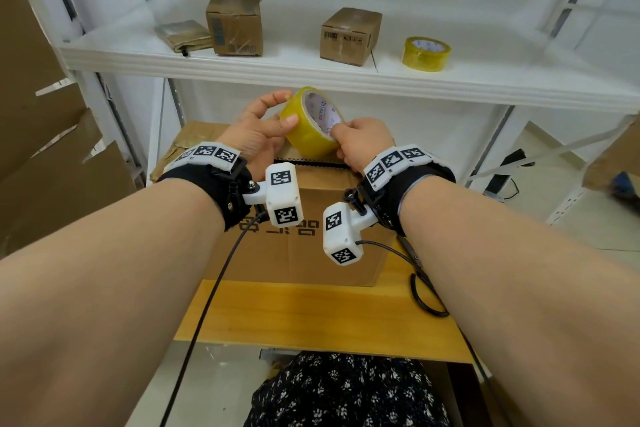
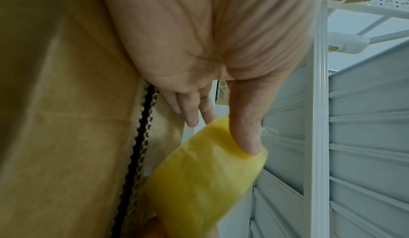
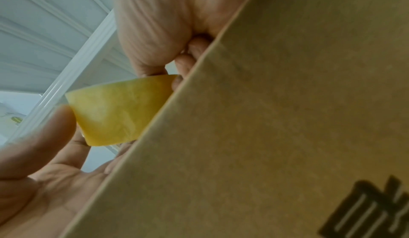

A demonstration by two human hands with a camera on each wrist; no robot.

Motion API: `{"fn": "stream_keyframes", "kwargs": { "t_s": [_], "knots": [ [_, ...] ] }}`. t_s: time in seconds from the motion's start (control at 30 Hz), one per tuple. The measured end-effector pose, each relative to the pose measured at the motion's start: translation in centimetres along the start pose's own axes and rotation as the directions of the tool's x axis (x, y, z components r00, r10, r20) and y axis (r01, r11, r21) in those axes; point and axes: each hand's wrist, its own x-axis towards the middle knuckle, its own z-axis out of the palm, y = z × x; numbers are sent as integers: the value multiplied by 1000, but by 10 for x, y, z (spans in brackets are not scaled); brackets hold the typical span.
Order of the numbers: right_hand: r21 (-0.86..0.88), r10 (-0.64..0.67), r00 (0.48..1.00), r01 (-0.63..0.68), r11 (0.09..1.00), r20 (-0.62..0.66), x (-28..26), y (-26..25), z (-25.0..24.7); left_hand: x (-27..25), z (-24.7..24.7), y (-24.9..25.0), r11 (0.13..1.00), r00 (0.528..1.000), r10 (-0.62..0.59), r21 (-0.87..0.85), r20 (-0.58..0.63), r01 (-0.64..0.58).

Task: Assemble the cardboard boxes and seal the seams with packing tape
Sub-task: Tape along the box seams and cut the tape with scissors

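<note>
Above the closed top of the big cardboard box (image 1: 298, 239), both hands hold a roll of yellow tape (image 1: 311, 121) clear of the flaps. The right hand (image 1: 363, 142) has its fingers curled round the roll's near rim, with fingertips tucked into the core. The left hand (image 1: 256, 128) lies against the roll's outer face with thumb and forefinger nearly straight, the thumb (image 2: 245, 133) pressing flat on the tape; it feels rather than grips.

By my reading, the step in hand is finding the loose end of the tape. The box already stands folded, and its middle seam (image 1: 311, 163) shows as a dark toothed line just under the wrists, with no tape over it that I can see. The next move likely calls for a nail to lift the end, then a pull to draw out a length and lay it along that seam.

Room is tight upward: the front edge of the white shelf (image 1: 346, 80) runs just above the roll, so a long pull is better made sideways or toward the body. The box fills most of the wooden table (image 1: 311, 315), whose near edge lies close to the lap. On the shelf stand two small boxes (image 1: 235, 24), a flat folded one and a spare roll (image 1: 426, 54), well apart from the hands.
</note>
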Motion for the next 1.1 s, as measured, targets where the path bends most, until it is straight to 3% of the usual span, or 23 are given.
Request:
{"fn": "stream_keyframes", "kwargs": {
  "t_s": [0.27, 0.53, 0.7, 1.1],
  "knots": [
    [-29, -37, 999, 37, 999, -7, -2, 0, 1, 3, -3, -3, 999, 992, 26, -35, -123, -30],
    [22, -40, 999, 40, 999, 30, -8, -1, 0, 5, -2, -6, 998, 954, 49, -18, -295, -57],
    [47, -34, 997, 31, 998, 75, -10, -4, -2, 4, -5, -6, 998, 956, 54, 6, -288, -55],
    [26, -18, 1000, 18, 1000, 2, -8, -4, -2, 11, -3, -10, 997, 935, 76, 33, -346, -69]
  ]
}}
